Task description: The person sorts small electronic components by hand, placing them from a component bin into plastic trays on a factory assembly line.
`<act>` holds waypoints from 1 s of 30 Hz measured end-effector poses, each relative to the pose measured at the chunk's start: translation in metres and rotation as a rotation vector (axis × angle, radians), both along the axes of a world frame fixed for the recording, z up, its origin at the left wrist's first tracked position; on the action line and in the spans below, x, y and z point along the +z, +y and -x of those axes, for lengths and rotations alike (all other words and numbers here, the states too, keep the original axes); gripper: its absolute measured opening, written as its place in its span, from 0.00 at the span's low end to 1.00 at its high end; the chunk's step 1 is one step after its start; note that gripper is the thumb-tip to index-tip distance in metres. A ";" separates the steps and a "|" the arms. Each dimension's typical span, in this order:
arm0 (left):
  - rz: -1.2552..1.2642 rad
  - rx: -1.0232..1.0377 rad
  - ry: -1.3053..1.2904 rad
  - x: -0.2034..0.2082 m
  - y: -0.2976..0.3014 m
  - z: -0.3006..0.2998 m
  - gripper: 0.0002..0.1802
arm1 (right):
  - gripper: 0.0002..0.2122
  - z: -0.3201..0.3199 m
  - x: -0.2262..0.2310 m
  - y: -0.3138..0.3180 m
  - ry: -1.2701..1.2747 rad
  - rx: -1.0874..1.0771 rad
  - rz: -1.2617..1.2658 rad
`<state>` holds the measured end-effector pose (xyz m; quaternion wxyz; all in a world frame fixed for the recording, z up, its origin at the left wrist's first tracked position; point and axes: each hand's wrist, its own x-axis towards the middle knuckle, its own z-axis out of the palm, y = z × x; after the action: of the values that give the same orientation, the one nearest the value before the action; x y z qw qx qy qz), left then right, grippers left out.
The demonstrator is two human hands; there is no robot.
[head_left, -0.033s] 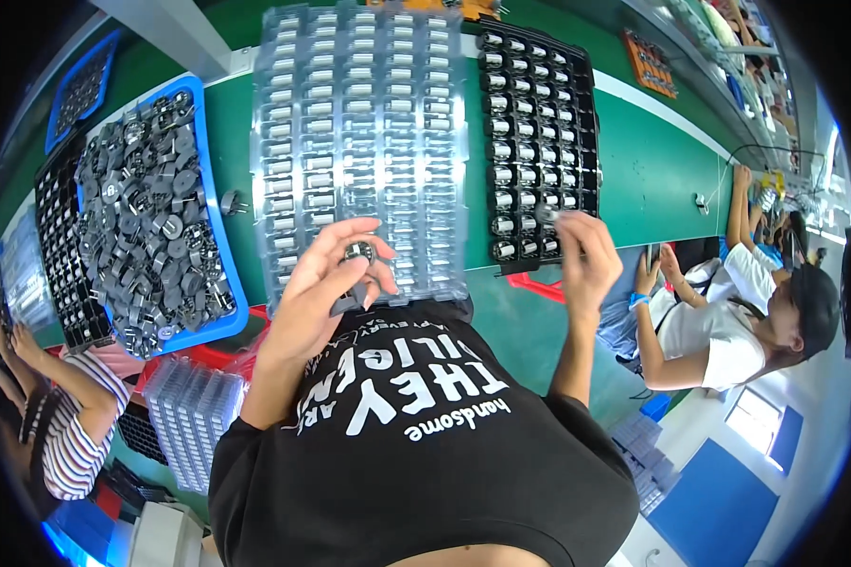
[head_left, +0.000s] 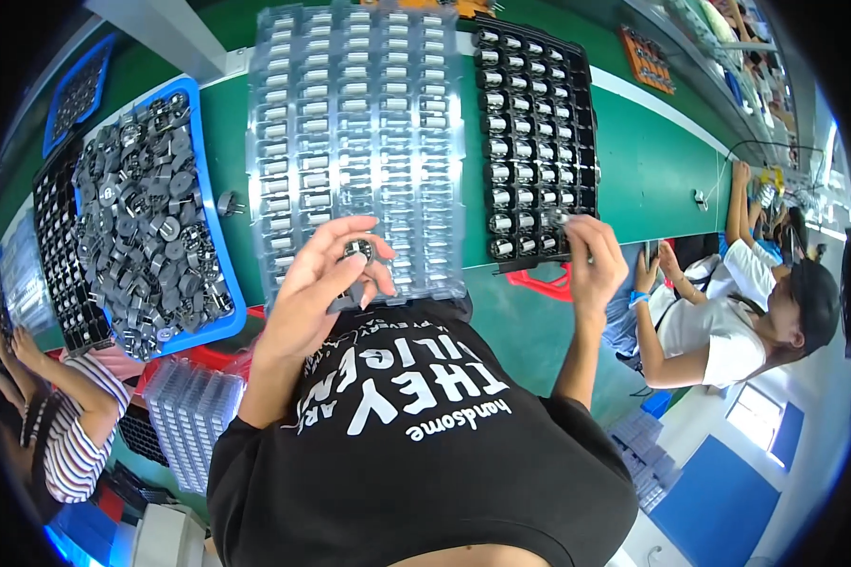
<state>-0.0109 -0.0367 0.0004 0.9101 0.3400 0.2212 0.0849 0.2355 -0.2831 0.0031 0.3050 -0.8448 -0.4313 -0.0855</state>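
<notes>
Over the near edge of a clear blister tray [head_left: 355,142], a small round dark part [head_left: 357,250] is pinched in the fingertips of the left hand [head_left: 321,288]; a small metal part [head_left: 558,218] is gripped by the right hand [head_left: 591,260] at the black tray [head_left: 539,132] on the green tabletop [head_left: 652,170]

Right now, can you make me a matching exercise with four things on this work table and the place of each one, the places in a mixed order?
Things:
1. blue bin of dark round parts
2. clear plastic tray
3. black tray
4. small round part

Places:
A. in the middle of the green table, in front of the person
B. between the fingertips of the left hand
C. at the right, where the right hand reaches its near edge
D. at the left of the clear tray

Pairs: 1-D, 2-A, 3-C, 4-B
</notes>
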 end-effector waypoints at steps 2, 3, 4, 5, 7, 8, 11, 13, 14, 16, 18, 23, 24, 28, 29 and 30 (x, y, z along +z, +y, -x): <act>-0.026 -0.040 -0.023 -0.006 0.005 -0.002 0.22 | 0.05 -0.009 0.001 -0.024 -0.088 -0.011 0.085; -0.056 -0.064 -0.043 -0.009 0.007 -0.003 0.22 | 0.05 -0.011 0.001 -0.032 -0.089 -0.022 0.088; -0.096 -0.087 -0.043 -0.008 0.010 -0.004 0.21 | 0.06 -0.011 0.002 -0.037 -0.085 -0.002 0.123; -0.096 -0.096 -0.042 -0.007 0.010 -0.007 0.21 | 0.06 -0.011 0.001 -0.041 -0.080 0.019 0.156; -0.177 -0.098 -0.025 -0.006 0.011 -0.009 0.20 | 0.07 -0.014 -0.001 -0.043 -0.088 0.037 0.177; -0.171 -0.100 -0.020 -0.008 0.012 -0.008 0.21 | 0.07 -0.015 -0.003 -0.044 -0.081 0.057 0.224; -0.181 -0.076 0.027 -0.005 0.010 -0.010 0.25 | 0.08 -0.018 -0.009 -0.049 -0.081 0.099 0.296; -0.145 -0.062 0.030 -0.005 0.011 -0.007 0.26 | 0.08 -0.019 -0.010 -0.047 -0.086 0.126 0.321; -0.104 -0.042 0.034 -0.004 0.012 -0.006 0.26 | 0.08 -0.020 -0.007 -0.044 -0.119 0.146 0.352; -0.082 -0.005 0.025 -0.002 0.014 -0.002 0.24 | 0.09 -0.019 0.006 -0.036 -0.127 0.165 0.424; -0.098 0.026 -0.013 -0.004 0.017 0.003 0.22 | 0.09 -0.015 0.014 -0.035 -0.100 0.151 0.438; -0.157 0.129 -0.041 -0.013 0.025 0.014 0.15 | 0.07 -0.021 0.021 0.021 0.067 0.218 0.265; -0.167 0.144 -0.022 -0.013 0.027 0.015 0.16 | 0.06 -0.025 0.023 0.044 0.054 0.293 0.215; -0.153 0.188 0.070 -0.009 0.034 0.018 0.18 | 0.08 -0.042 0.017 0.135 0.016 0.613 0.164; -0.160 0.208 0.069 -0.007 0.034 0.019 0.18 | 0.08 -0.044 0.015 0.151 0.040 0.663 0.195; -0.154 0.197 0.046 -0.005 0.035 0.018 0.18 | 0.07 -0.046 0.018 0.163 0.060 0.691 0.268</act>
<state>-0.0293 -0.0022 -0.0048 0.8632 0.3873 0.2673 0.1827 0.2817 -0.1206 0.0211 0.2152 -0.6838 -0.6894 0.1044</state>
